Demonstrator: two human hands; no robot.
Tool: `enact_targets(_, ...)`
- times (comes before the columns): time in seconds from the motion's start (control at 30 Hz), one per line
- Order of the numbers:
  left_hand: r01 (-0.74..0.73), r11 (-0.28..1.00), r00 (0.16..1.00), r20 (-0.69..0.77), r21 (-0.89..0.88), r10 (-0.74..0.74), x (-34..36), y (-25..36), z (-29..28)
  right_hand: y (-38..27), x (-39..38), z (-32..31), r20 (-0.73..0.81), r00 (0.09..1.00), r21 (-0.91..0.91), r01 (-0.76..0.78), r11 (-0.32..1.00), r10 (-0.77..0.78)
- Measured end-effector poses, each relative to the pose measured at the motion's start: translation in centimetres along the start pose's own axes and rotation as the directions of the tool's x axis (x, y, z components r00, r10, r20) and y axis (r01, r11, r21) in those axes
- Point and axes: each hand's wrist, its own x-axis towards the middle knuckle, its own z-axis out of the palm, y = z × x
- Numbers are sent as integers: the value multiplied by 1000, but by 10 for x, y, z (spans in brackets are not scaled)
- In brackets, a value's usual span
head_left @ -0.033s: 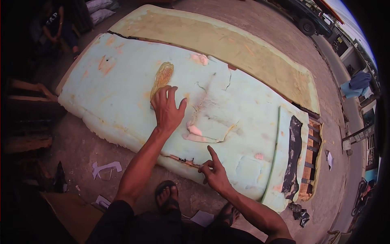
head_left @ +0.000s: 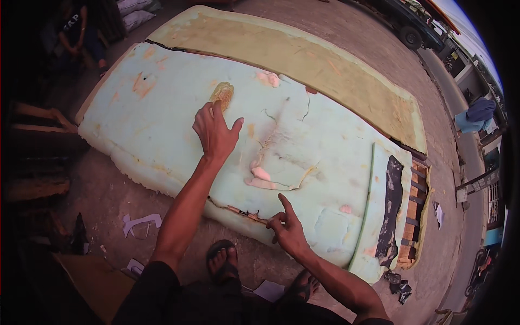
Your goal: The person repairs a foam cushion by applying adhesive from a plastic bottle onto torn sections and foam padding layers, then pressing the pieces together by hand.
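Note:
A large pale green foam slab [head_left: 162, 114], stained and cracked, lies in front of me. My left hand [head_left: 214, 130] is over it, palm down, thumb spread wide and fingers slightly bent. Its fingertips meet the lower end of a rough yellow-brown foam scrap [head_left: 222, 94], whose near part the hand hides. My right hand [head_left: 287, 227] rests by the slab's near edge, beside a dark, ragged tear [head_left: 244, 214]. The index finger points forward while the other fingers curl in. What they grip, if anything, is hidden.
Behind lies a yellowish foam panel [head_left: 271, 49]. On the right, a foam strip [head_left: 364, 216] with a black patch [head_left: 390, 211] adjoins a slatted wooden frame [head_left: 416, 211]. Scraps [head_left: 142, 223] litter the ground near my feet. A person [head_left: 76, 32] sits far left; a vehicle [head_left: 409, 27] stands far right.
My left hand has shifted slightly away from me and to the left, covering more of the foam scrap. My right hand has stayed nearly still.

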Motion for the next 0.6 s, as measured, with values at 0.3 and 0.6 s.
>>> enact_targets(0.3, 873, 176, 487, 840, -456, -241, 74, -41, 0, -45, 53, 47, 116, 992, 401, -6, 916, -44)
enact_targets(0.6, 749, -27, 595, 689, -662, -414, 47, 20, -35, -76, 65, 66, 197, 979, 768, -117, 629, -58)
